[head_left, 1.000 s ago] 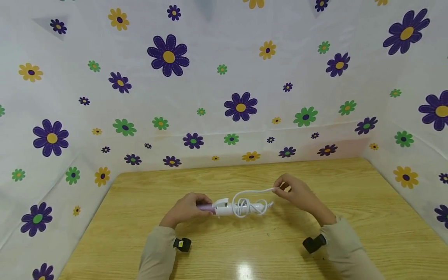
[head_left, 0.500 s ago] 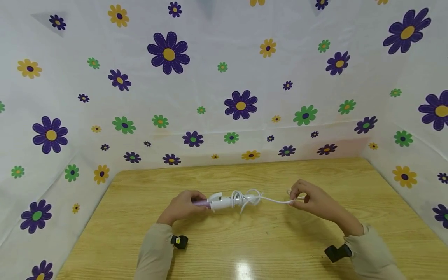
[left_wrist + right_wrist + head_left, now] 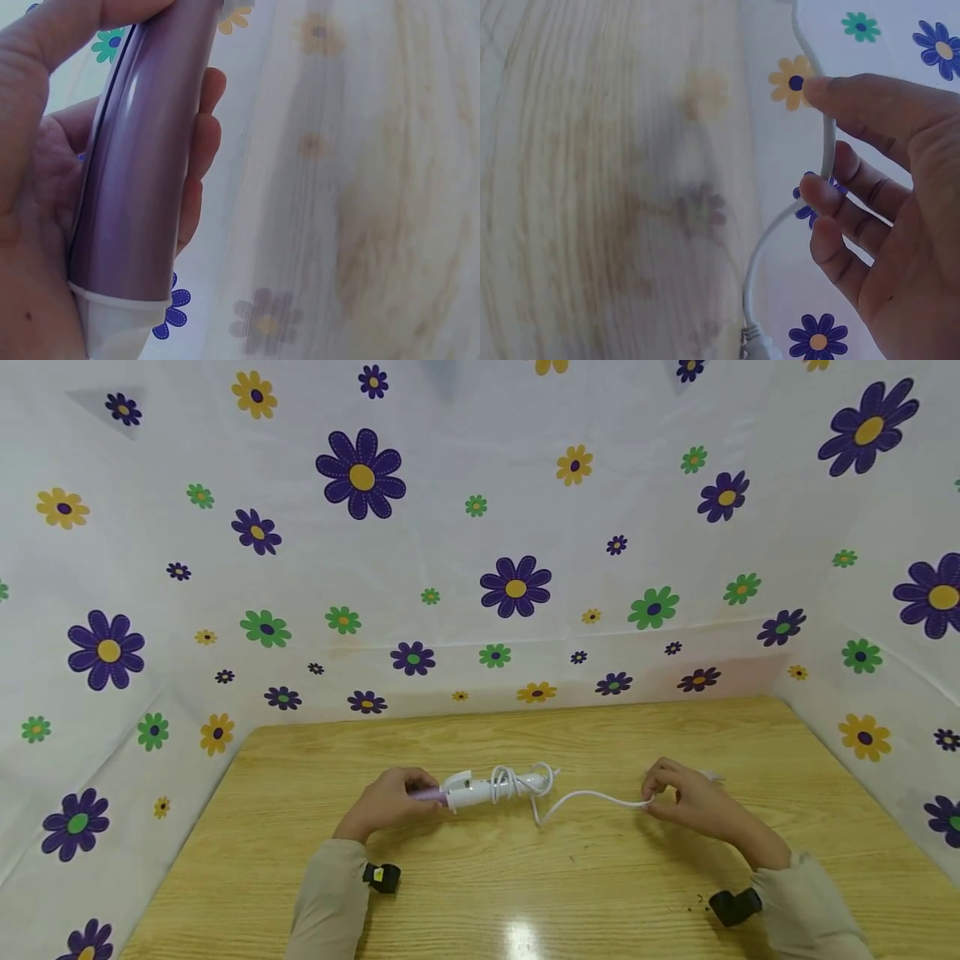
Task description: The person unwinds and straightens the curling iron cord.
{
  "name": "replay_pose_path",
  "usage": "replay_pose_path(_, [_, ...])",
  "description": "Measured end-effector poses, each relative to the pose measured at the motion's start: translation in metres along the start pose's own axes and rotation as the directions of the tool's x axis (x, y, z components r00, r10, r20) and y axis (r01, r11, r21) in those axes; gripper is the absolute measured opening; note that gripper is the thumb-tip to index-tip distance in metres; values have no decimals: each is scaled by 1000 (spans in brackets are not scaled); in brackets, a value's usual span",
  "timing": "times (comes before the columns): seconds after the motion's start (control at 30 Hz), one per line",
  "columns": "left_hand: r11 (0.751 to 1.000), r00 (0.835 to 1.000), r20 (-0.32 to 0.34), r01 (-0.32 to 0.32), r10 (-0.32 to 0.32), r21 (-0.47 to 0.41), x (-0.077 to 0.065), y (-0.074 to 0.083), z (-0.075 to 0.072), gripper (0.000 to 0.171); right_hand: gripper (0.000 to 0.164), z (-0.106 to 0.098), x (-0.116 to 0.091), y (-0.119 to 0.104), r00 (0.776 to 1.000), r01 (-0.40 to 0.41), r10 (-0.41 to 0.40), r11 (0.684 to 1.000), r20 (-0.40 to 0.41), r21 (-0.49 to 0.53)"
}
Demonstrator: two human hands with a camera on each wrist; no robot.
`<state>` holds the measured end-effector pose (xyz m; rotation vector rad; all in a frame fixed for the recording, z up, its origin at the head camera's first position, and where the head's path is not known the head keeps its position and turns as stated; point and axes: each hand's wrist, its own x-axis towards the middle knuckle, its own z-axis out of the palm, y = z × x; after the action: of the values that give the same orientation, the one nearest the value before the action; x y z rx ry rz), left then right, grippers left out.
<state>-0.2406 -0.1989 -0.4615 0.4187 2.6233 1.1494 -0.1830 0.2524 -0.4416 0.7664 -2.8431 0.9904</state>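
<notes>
My left hand (image 3: 384,804) grips a hair curling iron (image 3: 467,795) by its purple barrel (image 3: 146,172). The iron's white handle points right, with its thumb lever on the upper side. Several loops of white cord (image 3: 504,783) wrap the handle. From them a loose length runs right in a wavy line to my right hand (image 3: 693,808), which pinches the cord (image 3: 829,146) between thumb and fingers. Past those fingers the cord curves down to a white plug (image 3: 761,345) in the right wrist view; in the head view the plug shows just behind that hand.
Both hands are over a light wooden table (image 3: 465,893). A white flower-printed sheet (image 3: 450,543) stands behind it and along both sides. Black camera mounts (image 3: 384,878) sit on the wrists. A few dark specks lie near the right wrist.
My right hand has moved right and slightly toward me, drawing out a longer stretch of cord from the loops. The iron has shifted slightly left in my left hand.
</notes>
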Motion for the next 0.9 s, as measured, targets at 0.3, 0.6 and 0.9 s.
replay_pose_path(0.3, [999,999,32,-31,32,-19,0,0,0,33,13,10,6,8,997,-48,60,972,46,-230])
replay_pose_path(0.6, [999,998,48,-39,40,-17,0,1,0,33,11,11,7,4,989,-117,129,983,77,-144])
replay_pose_path(0.9, [999,997,57,-47,48,-23,0,2,1,33,28,12,15,-11,988,-91,79,992,133,83])
